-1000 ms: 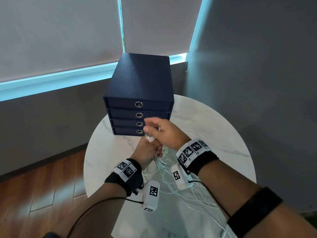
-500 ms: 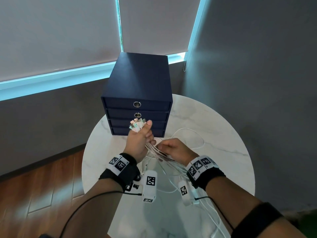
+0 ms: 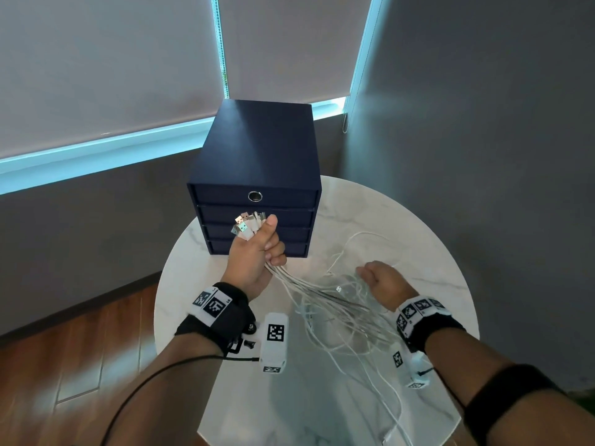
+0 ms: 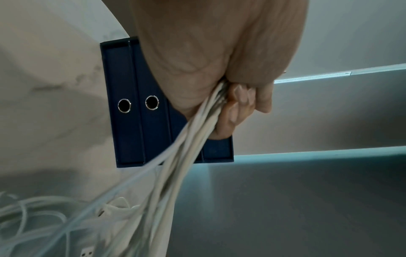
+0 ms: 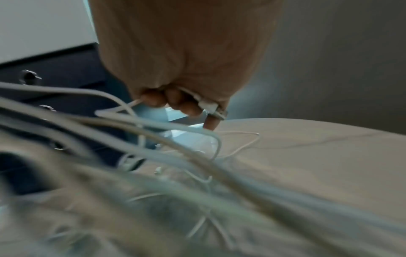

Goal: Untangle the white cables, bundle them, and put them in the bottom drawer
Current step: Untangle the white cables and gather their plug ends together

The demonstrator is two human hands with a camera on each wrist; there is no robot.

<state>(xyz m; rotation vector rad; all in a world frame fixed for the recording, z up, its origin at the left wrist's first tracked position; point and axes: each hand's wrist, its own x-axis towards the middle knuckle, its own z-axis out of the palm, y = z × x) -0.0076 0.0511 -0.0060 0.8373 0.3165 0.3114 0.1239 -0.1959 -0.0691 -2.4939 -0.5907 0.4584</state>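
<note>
My left hand point(image 3: 257, 249) grips a bunch of white cables point(image 3: 325, 300) near their USB plug ends point(image 3: 246, 225), which fan out above my fist in front of the navy drawer unit point(image 3: 257, 175). In the left wrist view the cables point(image 4: 175, 165) run down from my curled fingers point(image 4: 239, 100). My right hand point(image 3: 383, 281) is lower and to the right, over the tangle on the round marble table point(image 3: 418, 239). In the right wrist view its fingers point(image 5: 175, 102) curl round a white cable end point(image 5: 208, 104). The bottom drawer point(image 3: 222, 247) is closed.
The drawer unit has several closed drawers with ring pulls point(image 3: 255, 196) and stands at the table's far edge. Loose cable loops point(image 3: 360, 243) spread across the table's right half and trail off its near edge. Grey walls stand behind and to the right; wood floor point(image 3: 80, 349) lies at left.
My left hand has risen with the plug ends up in front of the drawers. My right hand left the plugs and dropped down and to the right, into the loose cables.
</note>
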